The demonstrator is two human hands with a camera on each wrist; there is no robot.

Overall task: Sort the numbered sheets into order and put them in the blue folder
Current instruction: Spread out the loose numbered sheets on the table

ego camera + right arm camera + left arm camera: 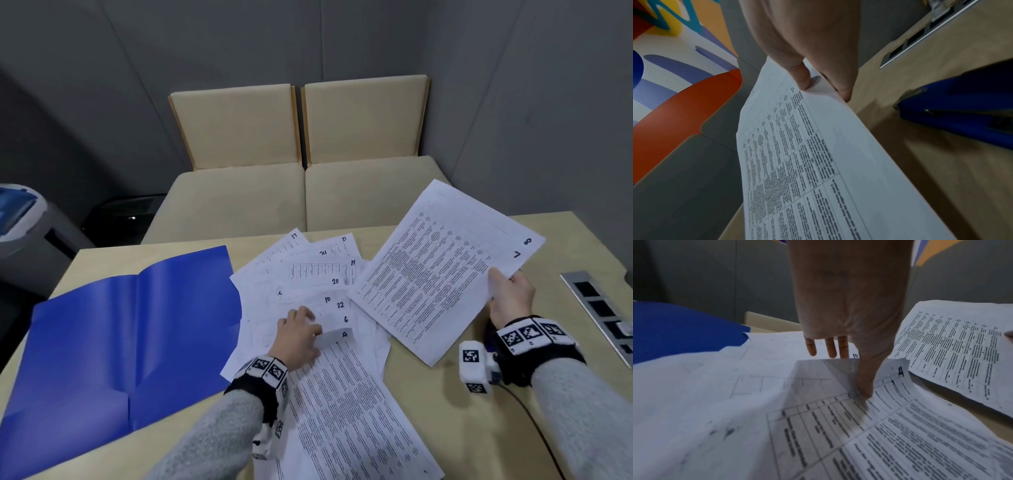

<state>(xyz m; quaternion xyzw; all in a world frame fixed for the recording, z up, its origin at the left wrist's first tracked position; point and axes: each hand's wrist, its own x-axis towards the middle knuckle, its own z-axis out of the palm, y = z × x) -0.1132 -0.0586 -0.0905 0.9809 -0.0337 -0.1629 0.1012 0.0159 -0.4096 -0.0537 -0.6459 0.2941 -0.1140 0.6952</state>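
My right hand [510, 298] pinches the near-right edge of two lifted sheets [442, 270], marked 7 and 8, thumb on top and fingers beneath, raised over the right side of the table [534, 233]. My left hand [298, 337] is on the loose pile [318, 291] at centre: thumb [865, 386] presses sheet 4 [346, 394], other fingers curled over its far edge. Blue folder [130, 339] lies open flat at left, touching the pile.
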